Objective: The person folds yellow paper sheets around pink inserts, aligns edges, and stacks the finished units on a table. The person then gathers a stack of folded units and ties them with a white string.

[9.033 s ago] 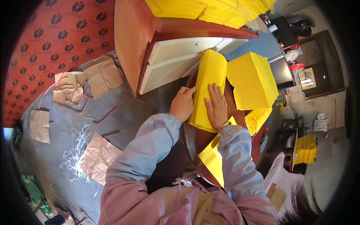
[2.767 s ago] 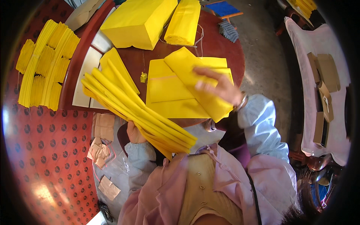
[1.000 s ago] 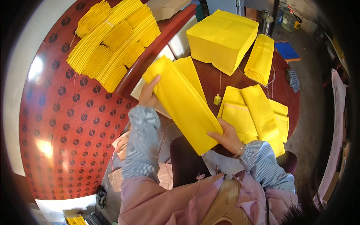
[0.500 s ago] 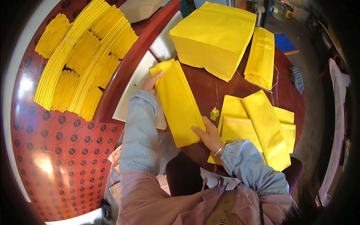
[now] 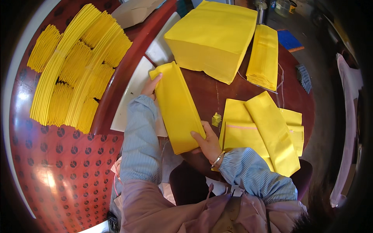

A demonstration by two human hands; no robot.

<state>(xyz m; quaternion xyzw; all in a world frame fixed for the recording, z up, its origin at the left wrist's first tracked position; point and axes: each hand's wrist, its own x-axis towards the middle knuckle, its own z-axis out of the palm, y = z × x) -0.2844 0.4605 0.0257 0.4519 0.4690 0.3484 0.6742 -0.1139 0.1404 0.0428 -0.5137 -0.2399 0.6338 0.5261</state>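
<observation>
A long folded piece of yellow cloth (image 5: 176, 110) slants between my two hands above the front of the dark red table. My left hand (image 5: 149, 87) grips its far left corner, thumb on top and the other fingers hidden beneath. At the near right edge my right hand (image 5: 208, 143) pinches it, thumb on top, with a bracelet at the wrist. Just right of that hand lies a loose pile of folded yellow cloth pieces (image 5: 279, 136), the topmost set at a slant. A small clump of yellow scraps (image 5: 216, 119) sits beside the pile.
A big block of yellow cloth (image 5: 208, 42) stands at the back, with a narrow folded stack (image 5: 263, 58) to its right. Tied yellow bundles (image 5: 74, 73) cover part of the red patterned surface (image 5: 70, 171) at left. A white panel (image 5: 130, 95) borders my left forearm.
The whole view has shifted slightly, so most things appear a little farther left. Both hands keep their hold on the folded cloth, with hardly any movement against the table.
</observation>
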